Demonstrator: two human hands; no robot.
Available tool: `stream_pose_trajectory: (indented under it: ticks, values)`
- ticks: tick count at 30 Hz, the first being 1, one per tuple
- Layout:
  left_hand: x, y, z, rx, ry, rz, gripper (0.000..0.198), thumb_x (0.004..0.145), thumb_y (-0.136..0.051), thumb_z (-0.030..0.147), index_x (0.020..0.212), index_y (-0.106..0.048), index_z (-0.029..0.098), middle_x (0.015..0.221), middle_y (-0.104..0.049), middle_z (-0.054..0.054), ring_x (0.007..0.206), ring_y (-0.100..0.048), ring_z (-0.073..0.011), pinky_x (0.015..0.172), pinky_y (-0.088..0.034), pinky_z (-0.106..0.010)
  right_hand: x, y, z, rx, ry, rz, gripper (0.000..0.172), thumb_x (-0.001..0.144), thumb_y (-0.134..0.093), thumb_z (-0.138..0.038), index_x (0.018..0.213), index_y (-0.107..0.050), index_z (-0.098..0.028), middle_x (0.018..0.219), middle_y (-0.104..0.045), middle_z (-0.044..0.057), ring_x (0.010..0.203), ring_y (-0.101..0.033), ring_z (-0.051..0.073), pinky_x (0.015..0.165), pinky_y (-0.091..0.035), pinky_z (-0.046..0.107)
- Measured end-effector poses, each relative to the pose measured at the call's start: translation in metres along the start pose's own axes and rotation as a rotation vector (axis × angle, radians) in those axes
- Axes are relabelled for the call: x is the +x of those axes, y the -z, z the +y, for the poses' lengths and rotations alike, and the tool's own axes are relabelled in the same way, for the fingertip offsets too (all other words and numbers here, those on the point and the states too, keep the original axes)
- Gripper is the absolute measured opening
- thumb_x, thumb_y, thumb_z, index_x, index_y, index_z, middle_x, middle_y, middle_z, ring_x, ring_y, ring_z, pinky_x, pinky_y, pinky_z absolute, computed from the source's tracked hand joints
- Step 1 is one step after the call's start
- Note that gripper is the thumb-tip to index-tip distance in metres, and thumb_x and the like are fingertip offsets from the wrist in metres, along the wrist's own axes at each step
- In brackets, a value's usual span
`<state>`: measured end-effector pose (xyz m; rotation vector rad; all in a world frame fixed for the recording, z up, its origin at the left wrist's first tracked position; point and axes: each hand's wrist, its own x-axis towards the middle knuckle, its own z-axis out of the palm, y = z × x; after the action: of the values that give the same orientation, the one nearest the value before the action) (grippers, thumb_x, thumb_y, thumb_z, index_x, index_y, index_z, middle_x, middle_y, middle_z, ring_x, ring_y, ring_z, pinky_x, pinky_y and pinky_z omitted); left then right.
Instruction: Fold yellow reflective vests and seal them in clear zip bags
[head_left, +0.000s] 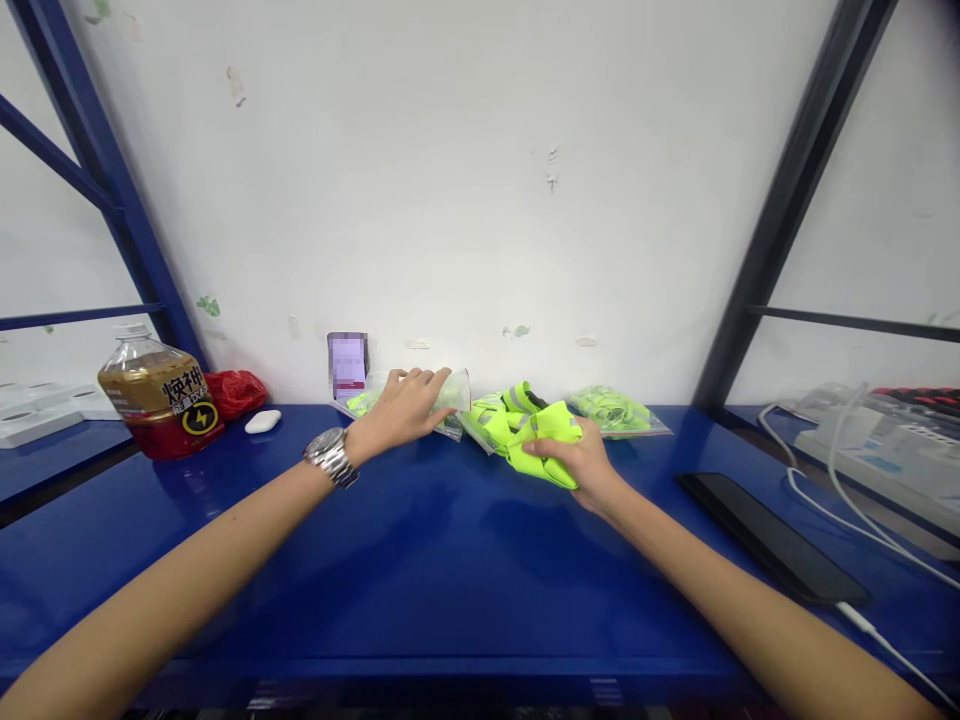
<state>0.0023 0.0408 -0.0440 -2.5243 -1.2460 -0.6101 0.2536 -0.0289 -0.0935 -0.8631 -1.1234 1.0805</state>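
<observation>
My right hand (579, 462) is closed around a folded neon-yellow reflective vest (541, 440), pressing it on the blue shelf (420, 560). My left hand (406, 402), with a metal watch on the wrist, pinches a clear plastic bag (454, 394) at the back of the shelf, near the wall. More neon-yellow pieces in clear bags (487, 420) lie between the two hands. Another bagged vest (615, 410) lies to the right, behind my right hand.
A drink bottle (159, 396), a red bag (235, 390) and a small white object (262, 421) sit at the left. A black phone (772, 538) with a white cable lies at the right, beside a power strip (877, 440). Dark shelf posts stand on both sides.
</observation>
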Motion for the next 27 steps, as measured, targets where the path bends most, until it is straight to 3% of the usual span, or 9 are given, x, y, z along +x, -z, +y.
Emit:
stream_pose_trajectory:
  ticks: [4, 9, 11, 13, 15, 17, 19, 22, 27]
  values:
    - [-0.044, 0.011, 0.032, -0.047, -0.144, -0.018, 0.08, 0.077, -0.06, 0.06, 0.141, -0.038, 0.018, 0.116, -0.056, -0.02, 0.111, -0.047, -0.0422, 0.099, -0.019, -0.061, 0.004, 0.006, -0.008, 0.017, 0.029, 0.048, 0.033, 0.043, -0.084, -0.018, 0.07, -0.067, -0.013, 0.068, -0.069, 0.004, 0.061, -0.064, 0.021, 0.062, -0.054, 0.036]
    - [-0.055, 0.023, 0.038, -0.315, -0.096, -0.131, 0.098, 0.06, -0.07, 0.069, 0.138, -0.043, 0.018, 0.119, -0.057, -0.017, 0.112, -0.048, -0.0398, 0.1, -0.028, -0.047, 0.003, 0.005, -0.006, -0.017, -0.008, 0.008, 0.035, 0.042, -0.085, -0.019, 0.072, -0.068, -0.013, 0.07, -0.07, 0.005, 0.062, -0.065, 0.022, 0.061, -0.054, 0.036]
    - [-0.05, 0.022, 0.032, -0.403, 0.018, -0.172, 0.094, 0.06, -0.072, 0.065, 0.134, -0.047, 0.012, 0.093, -0.066, -0.014, 0.101, -0.056, -0.0372, 0.095, -0.033, -0.042, 0.001, 0.003, -0.004, -0.034, -0.012, -0.02, 0.035, 0.043, -0.085, -0.019, 0.073, -0.068, -0.013, 0.072, -0.07, 0.005, 0.063, -0.065, 0.022, 0.061, -0.054, 0.035]
    - [-0.045, 0.016, 0.024, -0.527, 0.104, -0.236, 0.088, 0.061, -0.075, 0.057, 0.13, -0.05, 0.008, 0.059, -0.059, -0.004, 0.082, -0.062, -0.0328, 0.087, -0.039, -0.037, -0.001, 0.001, -0.003, -0.051, -0.014, -0.034, 0.034, 0.044, -0.084, -0.018, 0.072, -0.068, -0.013, 0.071, -0.07, 0.005, 0.063, -0.064, 0.022, 0.061, -0.053, 0.034]
    - [-0.044, 0.009, 0.017, -0.667, 0.114, -0.277, 0.083, 0.062, -0.077, 0.049, 0.129, -0.051, 0.009, 0.048, -0.052, 0.002, 0.071, -0.062, -0.0292, 0.081, -0.041, -0.033, -0.002, 0.0, -0.003, -0.058, -0.021, -0.031, 0.033, 0.043, -0.084, -0.018, 0.071, -0.068, -0.014, 0.071, -0.07, 0.005, 0.062, -0.064, 0.021, 0.06, -0.053, 0.033]
    - [-0.045, 0.003, 0.013, -0.751, 0.072, -0.289, 0.085, 0.06, -0.079, 0.044, 0.132, -0.048, 0.012, 0.062, -0.062, -0.002, 0.078, -0.063, -0.0291, 0.081, -0.042, -0.032, -0.002, -0.001, -0.005, -0.045, -0.031, -0.033, 0.033, 0.042, -0.084, -0.017, 0.071, -0.068, -0.014, 0.072, -0.07, 0.005, 0.062, -0.064, 0.021, 0.06, -0.054, 0.033]
    - [-0.047, 0.001, 0.013, -0.723, 0.019, -0.27, 0.094, 0.059, -0.079, 0.045, 0.138, -0.041, 0.013, 0.098, -0.068, -0.012, 0.099, -0.06, -0.033, 0.088, -0.04, -0.035, -0.002, -0.002, -0.008, -0.015, -0.04, -0.055, 0.034, 0.042, -0.083, -0.016, 0.073, -0.069, -0.014, 0.073, -0.071, 0.006, 0.064, -0.065, 0.021, 0.061, -0.054, 0.033]
    - [-0.048, 0.002, 0.02, -0.492, -0.079, -0.148, 0.105, 0.059, -0.078, 0.052, 0.144, -0.03, 0.015, 0.138, -0.045, -0.02, 0.126, -0.041, -0.0405, 0.104, -0.03, -0.047, -0.004, -0.003, -0.011, 0.03, -0.072, -0.103, 0.035, 0.043, -0.083, -0.016, 0.075, -0.07, -0.013, 0.072, -0.071, 0.005, 0.063, -0.065, 0.022, 0.061, -0.055, 0.035]
    - [-0.046, 0.004, 0.033, -0.122, -0.266, 0.096, 0.089, 0.069, -0.071, 0.047, 0.14, -0.033, 0.01, 0.137, -0.041, -0.023, 0.127, -0.035, -0.0417, 0.108, -0.022, -0.057, -0.013, -0.008, -0.016, 0.08, -0.11, -0.253, 0.036, 0.046, -0.081, -0.015, 0.081, -0.071, -0.013, 0.076, -0.072, 0.005, 0.066, -0.066, 0.023, 0.062, -0.055, 0.035]
